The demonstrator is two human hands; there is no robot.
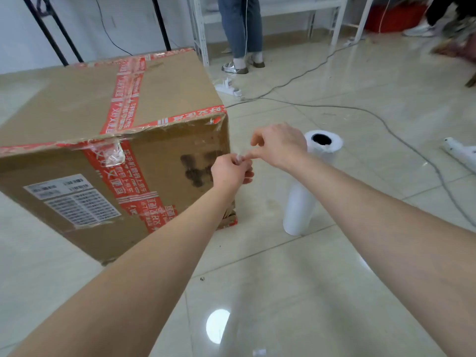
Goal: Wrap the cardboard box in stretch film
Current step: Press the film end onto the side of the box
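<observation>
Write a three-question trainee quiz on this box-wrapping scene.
1. True or false: the film roll lies flat on the floor.
2. The tape on the box is: A blue, B red, C green.
3. What do the left hand and right hand pinch between them?
Key: 1 false, it stands upright. 2 B. 3 A small clear scrap, apparently film.
</observation>
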